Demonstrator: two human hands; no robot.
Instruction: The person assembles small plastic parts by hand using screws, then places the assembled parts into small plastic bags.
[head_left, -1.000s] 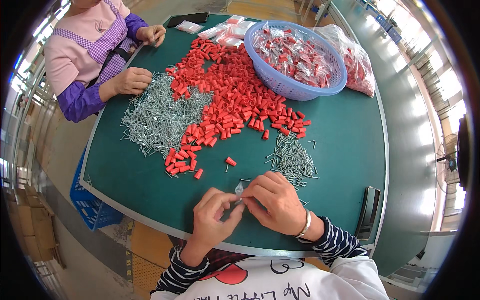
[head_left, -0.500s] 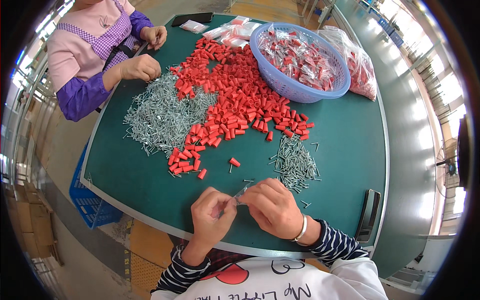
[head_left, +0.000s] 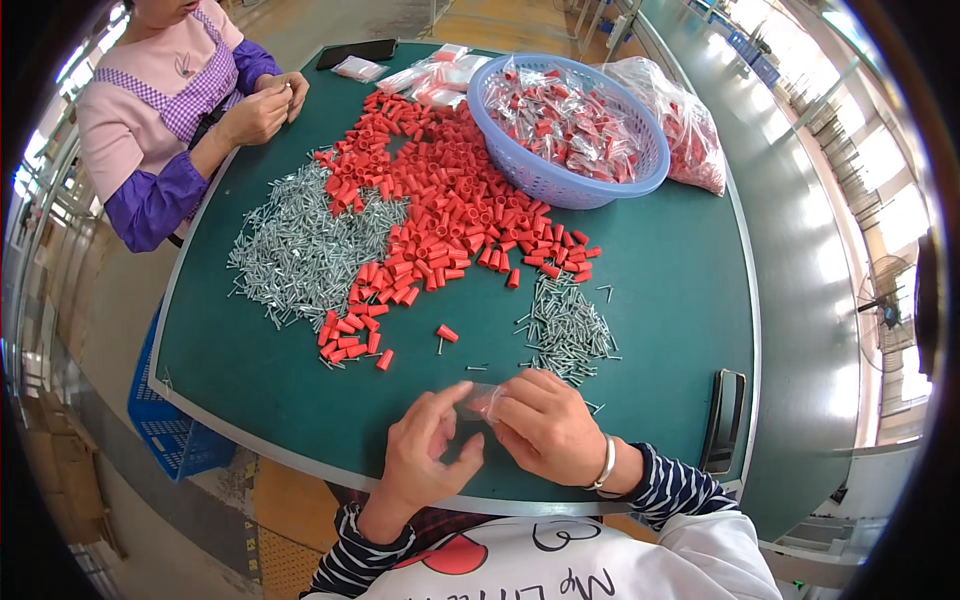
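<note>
My right hand (head_left: 548, 428), with a bracelet at the wrist, pinches a small clear plastic bag (head_left: 482, 403) that has a reddish tint. My left hand (head_left: 428, 450) is at the bag's left side, thumb and fingers spread apart; its index fingertip is close to the bag, and whether it touches I cannot tell. Just beyond the hands, a lone screw (head_left: 478, 367) lies on the green table (head_left: 310, 410). A red tapered plastic cap (head_left: 447, 333) rests near another screw. To the far side of my right hand is a small pile of screws (head_left: 565, 330).
A heap of red caps (head_left: 450, 200) spreads mid-table beside a larger pile of screws (head_left: 300, 250). A blue-purple basket (head_left: 570, 195) holds filled bags; a big clear sack (head_left: 690, 140) stands behind it. A phone (head_left: 722, 420) lies at the right edge. A co-worker's hands (head_left: 265, 105) are at far left.
My left fingers have opened away from the bag, which stays in my right hand. The co-worker's hands have come together. The whole view has shifted slightly.
</note>
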